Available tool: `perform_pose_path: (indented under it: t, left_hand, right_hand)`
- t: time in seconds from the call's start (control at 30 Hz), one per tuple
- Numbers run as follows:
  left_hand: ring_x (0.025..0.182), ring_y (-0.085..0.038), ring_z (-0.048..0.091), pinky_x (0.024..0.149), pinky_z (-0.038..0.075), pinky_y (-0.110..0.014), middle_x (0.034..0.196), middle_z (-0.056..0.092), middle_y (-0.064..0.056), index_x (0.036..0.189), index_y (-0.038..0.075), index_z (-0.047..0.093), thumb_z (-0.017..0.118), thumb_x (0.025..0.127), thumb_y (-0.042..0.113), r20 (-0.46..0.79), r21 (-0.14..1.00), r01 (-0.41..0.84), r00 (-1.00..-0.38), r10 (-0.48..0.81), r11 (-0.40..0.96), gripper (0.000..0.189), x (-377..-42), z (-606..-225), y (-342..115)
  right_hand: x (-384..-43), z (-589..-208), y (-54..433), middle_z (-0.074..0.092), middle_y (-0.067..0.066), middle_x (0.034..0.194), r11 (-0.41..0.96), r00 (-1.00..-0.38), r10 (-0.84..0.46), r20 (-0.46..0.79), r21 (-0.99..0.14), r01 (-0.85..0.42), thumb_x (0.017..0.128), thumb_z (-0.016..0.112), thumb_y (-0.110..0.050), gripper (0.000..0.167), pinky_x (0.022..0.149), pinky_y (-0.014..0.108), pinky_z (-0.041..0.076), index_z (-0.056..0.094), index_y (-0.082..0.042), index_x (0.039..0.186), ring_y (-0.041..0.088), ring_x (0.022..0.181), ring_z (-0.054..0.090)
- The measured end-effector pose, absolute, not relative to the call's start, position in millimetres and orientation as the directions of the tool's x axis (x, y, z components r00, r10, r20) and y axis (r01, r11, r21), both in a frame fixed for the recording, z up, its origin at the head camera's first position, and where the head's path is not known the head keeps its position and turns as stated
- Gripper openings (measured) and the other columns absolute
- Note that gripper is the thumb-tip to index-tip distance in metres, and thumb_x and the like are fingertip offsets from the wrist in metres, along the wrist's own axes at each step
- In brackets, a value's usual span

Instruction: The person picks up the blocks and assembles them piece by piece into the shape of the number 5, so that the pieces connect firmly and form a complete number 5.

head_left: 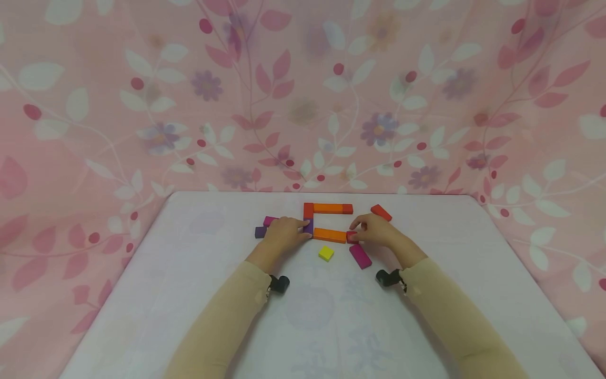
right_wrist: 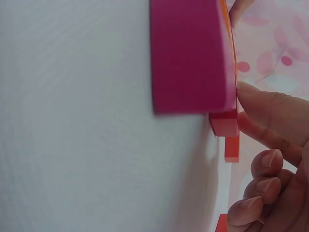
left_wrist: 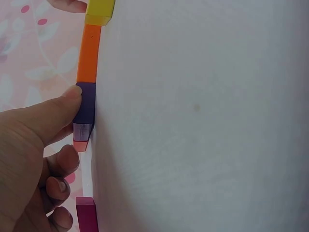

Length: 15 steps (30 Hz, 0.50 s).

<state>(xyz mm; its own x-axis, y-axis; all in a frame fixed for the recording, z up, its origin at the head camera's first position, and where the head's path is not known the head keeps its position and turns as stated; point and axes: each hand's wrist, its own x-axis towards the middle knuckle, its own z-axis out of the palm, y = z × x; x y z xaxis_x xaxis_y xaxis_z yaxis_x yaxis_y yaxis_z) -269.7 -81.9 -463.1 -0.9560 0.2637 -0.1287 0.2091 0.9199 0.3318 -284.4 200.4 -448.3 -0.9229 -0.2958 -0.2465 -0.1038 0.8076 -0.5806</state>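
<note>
In the head view, my left hand (head_left: 284, 232) holds a purple block (head_left: 308, 228) between thumb and index finger, the other fingers curled beside it. A red block (head_left: 309, 209) adjoins its far end. From there an orange bar (head_left: 327, 208) runs right to another red block (head_left: 347, 209). A nearer orange bar (head_left: 330, 235) stretches from the purple block towards a small red block (head_left: 352, 237). My right hand (head_left: 376, 230) pinches that small red block with thumb and index finger. In the right wrist view a magenta block (right_wrist: 190, 58) partly hides it.
A yellow block (head_left: 326, 253) lies in front of the nearer bar. Left of the left hand are a magenta block (head_left: 270, 221) and a dark purple block (head_left: 260, 232). Beyond the right hand lies a red-orange block (head_left: 381, 212). A white cloth covers the table (head_left: 312, 326); patterned fabric (head_left: 303, 105) hangs behind.
</note>
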Motion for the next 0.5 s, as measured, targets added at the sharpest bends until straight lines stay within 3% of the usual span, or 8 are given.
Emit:
perform_pose_path:
  t: [0.5]
  left_hand:
    - [0.13, -0.027, 0.053, 0.109, 0.039, -0.047, 0.138, 0.062, -0.003, 0.143, 0.031, 0.056, 0.068, 0.092, 0.05, -0.12, 0.325, 0.214, -0.957, 0.264, 0.921, 0.055, -268.8, -463.9, -82.0]
  right_hand:
    - [-280.3, -452.4, 205.1, 0.055, 0.006, 0.081, 0.802, -0.928, -0.269, -0.259, -0.593, -0.068, 0.085, 0.081, -0.029, 0.026, 0.066, 0.03, 0.044, 0.074, -0.017, 0.107, 0.023, 0.078, 0.051]
